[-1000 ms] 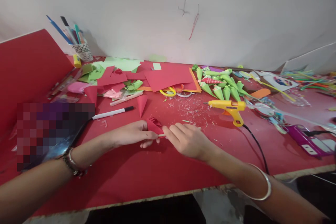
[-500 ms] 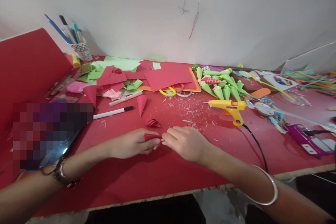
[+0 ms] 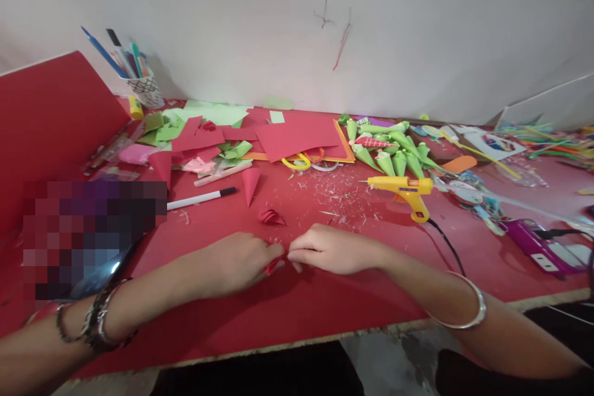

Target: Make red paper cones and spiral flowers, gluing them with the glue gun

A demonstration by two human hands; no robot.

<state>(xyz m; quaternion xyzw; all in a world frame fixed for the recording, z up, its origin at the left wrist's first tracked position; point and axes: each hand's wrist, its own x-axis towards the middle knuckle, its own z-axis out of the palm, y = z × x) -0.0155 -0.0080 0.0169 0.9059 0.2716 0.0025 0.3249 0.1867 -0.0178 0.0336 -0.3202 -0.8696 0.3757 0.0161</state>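
My left hand (image 3: 234, 263) is closed round a small piece of red paper (image 3: 273, 266), mostly covered by the fingers; a pleated-looking edge shows at the fingertips. Just to its right, my right hand (image 3: 336, 250) has its fingers pinched together, and whatever they may hold is hidden. The two hands are close, with a narrow gap between the fingertips. A rolled red paper shape (image 3: 270, 217) lies on the table just beyond them. Farther back is a red paper cone (image 3: 250, 185), beside a white marker (image 3: 199, 199) with a black cap.
A yellow glue gun (image 3: 403, 189) lies at right, its cord running to the front edge. Behind it are green paper cones (image 3: 400, 161). Red paper sheets (image 3: 297, 136) lie at the back. A purple power strip (image 3: 533, 244) is far right, a pen cup (image 3: 145, 90) back left.
My left hand has turned over, back upward, so the red paper points down toward the table. My right hand has tilted and drawn slightly away from it.
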